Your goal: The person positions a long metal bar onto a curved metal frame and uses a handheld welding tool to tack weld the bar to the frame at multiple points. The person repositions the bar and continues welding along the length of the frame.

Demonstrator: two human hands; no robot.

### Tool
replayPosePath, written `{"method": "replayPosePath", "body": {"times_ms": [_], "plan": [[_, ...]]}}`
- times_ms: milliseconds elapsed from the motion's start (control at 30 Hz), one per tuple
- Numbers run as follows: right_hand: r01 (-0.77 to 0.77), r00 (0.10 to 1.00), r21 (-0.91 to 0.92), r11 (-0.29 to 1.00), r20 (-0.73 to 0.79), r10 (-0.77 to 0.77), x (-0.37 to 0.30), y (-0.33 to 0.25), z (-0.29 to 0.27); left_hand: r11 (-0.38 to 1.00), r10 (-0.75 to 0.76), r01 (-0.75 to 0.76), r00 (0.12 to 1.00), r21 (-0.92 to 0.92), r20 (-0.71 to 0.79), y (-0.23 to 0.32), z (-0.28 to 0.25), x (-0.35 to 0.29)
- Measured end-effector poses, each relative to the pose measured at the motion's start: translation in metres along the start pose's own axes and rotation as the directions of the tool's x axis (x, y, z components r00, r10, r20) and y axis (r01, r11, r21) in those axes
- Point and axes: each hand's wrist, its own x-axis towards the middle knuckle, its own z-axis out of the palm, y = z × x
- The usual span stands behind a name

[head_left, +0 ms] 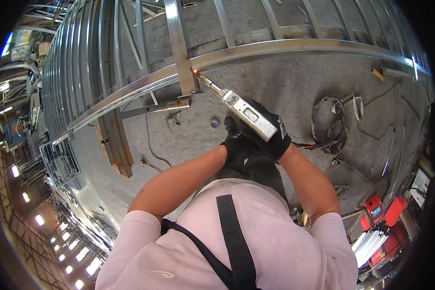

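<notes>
A pale metal handheld welding gun (249,113) slants up and to the left from my hands. Its nozzle meets a joint of the metal frame (285,46), where a small orange-white glow shows at the tip. My right hand (275,133), in a black glove, is closed around the rear of the gun. My left hand (235,147), also black-gloved, is close against the right one, low beside the gun. Its fingers are mostly hidden in dark shapes there. An upright square tube (181,53) crosses the long rail right beside the glowing spot.
Below the frame at left lie rusty steel beams (115,145) and a short bar (162,107). Coiled cables (331,123) rest on the concrete floor at right. A red machine (373,208) stands at lower right. A small round cup-like object (214,123) sits near my feet.
</notes>
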Motion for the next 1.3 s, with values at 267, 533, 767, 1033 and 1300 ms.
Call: {"method": "replayPosePath", "body": {"times_ms": [267, 533, 767, 1033, 1300], "plan": [[-0.015, 0.999, -0.071, 0.997, 0.045, 0.019, -0.007, -0.014, -0.016, 0.874, 0.091, -0.141, 0.987, -0.464, -0.130, 0.015, -0.009, -0.003], [-0.031, 0.995, -0.014, 0.999, 0.090, 0.033, 0.001, -0.058, -0.046, 0.981, 0.016, -0.088, 0.926, -0.172, -0.377, 0.059, -0.040, -0.012], [-0.318, 0.939, 0.335, 0.887, 0.244, 0.245, 0.019, -0.119, -0.053, 0.395, -0.224, -0.299, 0.886, -0.869, -0.406, 0.101, -0.083, -0.046], [-0.107, 0.960, 0.225, 0.968, 0.277, 0.041, 0.033, -0.187, -0.018, 0.368, -0.224, -0.388, 0.845, -0.845, -0.486, 0.124, -0.097, -0.145], [-0.635, 0.772, 0.565, 0.527, 0.431, 0.468, -0.070, -0.125, 0.055, 0.501, -0.310, -0.610, 0.535, -0.613, -0.786, 0.087, -0.059, -0.286]]}}
